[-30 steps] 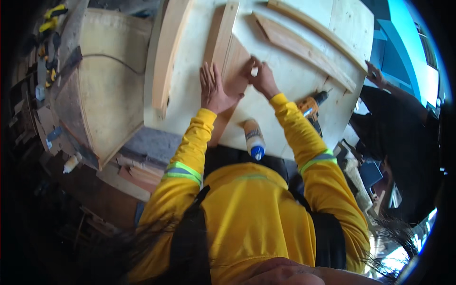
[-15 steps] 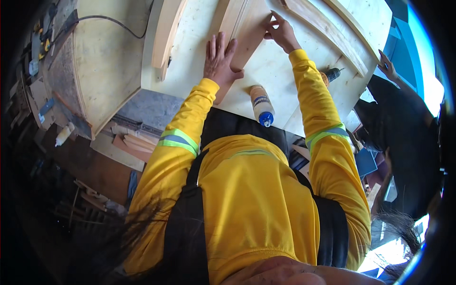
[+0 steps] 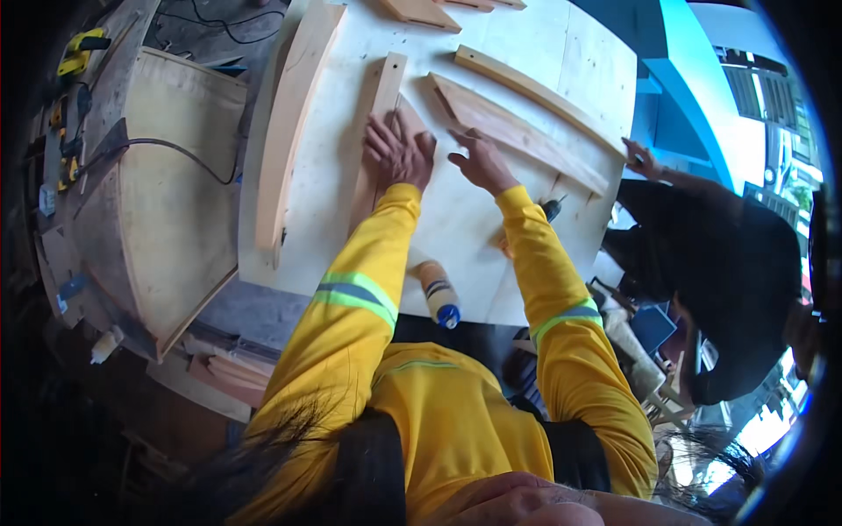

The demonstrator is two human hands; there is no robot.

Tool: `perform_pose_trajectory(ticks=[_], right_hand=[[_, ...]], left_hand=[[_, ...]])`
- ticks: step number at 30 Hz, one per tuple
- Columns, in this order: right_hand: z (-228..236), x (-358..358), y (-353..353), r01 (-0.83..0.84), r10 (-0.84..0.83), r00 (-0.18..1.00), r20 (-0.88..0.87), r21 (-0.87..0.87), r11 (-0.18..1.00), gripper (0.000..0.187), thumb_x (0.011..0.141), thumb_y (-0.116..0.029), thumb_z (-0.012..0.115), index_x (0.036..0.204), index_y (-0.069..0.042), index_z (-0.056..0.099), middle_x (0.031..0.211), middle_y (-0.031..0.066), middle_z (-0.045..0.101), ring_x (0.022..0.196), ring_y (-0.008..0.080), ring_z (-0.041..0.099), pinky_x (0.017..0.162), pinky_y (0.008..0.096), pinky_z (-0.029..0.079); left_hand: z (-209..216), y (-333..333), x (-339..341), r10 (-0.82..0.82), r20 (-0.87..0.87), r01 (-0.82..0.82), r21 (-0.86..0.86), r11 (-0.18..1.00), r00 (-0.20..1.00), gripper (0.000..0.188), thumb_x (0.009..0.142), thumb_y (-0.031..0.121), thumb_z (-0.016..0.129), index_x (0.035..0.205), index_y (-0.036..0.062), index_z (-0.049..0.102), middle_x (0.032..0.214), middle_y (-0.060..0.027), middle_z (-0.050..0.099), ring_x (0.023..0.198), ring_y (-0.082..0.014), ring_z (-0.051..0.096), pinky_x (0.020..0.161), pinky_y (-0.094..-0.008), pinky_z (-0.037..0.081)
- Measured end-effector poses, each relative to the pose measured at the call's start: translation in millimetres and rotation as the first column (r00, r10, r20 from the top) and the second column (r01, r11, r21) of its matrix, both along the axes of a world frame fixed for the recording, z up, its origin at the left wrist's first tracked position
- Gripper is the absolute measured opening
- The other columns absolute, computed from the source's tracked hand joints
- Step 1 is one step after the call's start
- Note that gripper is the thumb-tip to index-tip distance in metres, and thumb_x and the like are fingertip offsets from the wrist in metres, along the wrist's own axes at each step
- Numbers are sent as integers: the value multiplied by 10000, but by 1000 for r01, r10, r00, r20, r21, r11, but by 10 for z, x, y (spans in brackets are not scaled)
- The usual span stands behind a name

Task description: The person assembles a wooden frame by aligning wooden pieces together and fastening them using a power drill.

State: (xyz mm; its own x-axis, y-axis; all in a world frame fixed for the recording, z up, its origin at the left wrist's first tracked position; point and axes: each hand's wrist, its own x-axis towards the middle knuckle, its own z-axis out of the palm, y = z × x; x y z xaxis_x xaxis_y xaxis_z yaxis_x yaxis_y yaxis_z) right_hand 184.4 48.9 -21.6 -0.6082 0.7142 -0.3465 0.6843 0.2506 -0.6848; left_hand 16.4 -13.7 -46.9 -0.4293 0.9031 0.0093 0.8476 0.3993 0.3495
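Pale narrow wooden strip (image 3: 388, 83) and reddish flat wooden board (image 3: 415, 117) lie under the left hand (image 3: 400, 158), spread unclenched, presumably steadying them, while the right hand (image 3: 485, 163) has a loose, seemingly empty grip.

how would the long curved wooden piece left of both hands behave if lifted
The long curved wooden piece looks thick, so it's likely stiff. Its length might make it swing if lifted by one end. Flat faces suggest little rolling

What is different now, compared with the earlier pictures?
The right hand has left the board and is now apart, to its right. The left hand, still on the board, has moved toward its far end. The bottle and drill stay on the table.
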Motion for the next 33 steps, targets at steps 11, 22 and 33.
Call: perform_pose_trajectory(ticks=[11, 22, 33], right_hand=[[-35, 689, 793, -198, 172, 979, 107, 332, 922, 972, 632, -248, 882, 1503, -126, 467, 1267, 152, 573, 1120, 385, 548, 1002, 479, 479], [11, 542, 726, -210, 227, 974, -24, 289, 934, 869, 632, -184, 823, 1450, -100, 542, 1269, 141, 585, 1093, 366, 547, 999, 432, 486], [-82, 527, 671, -203, 232, 969, -84, 266, 943, 914, 611, -144, 826, 1463, -65, 507, 1320, 140, 574, 1101, 370, 548, 1020, 424, 482]], left_hand=[[41, -8, 36, 123, -100, -117, 60, 991, 987, 821, 942, 500, 543, 1589, 67, 283, 1594, -357, 243, 1416, -553, 287, 1189, -655, 184], [86, 43, 60, 90, -146, -83, 48, 995, 985, 793, 934, 488, 548, 1562, 53, 338, 1572, -352, 279, 1404, -539, 310, 1186, -645, 201], [35, 85, 84, -18, -287, 12, -24, 1000, 958, 805, 933, 506, 548, 1591, 105, 315, 1603, -351, 231, 1458, -564, 214, 1185, -702, 108]])
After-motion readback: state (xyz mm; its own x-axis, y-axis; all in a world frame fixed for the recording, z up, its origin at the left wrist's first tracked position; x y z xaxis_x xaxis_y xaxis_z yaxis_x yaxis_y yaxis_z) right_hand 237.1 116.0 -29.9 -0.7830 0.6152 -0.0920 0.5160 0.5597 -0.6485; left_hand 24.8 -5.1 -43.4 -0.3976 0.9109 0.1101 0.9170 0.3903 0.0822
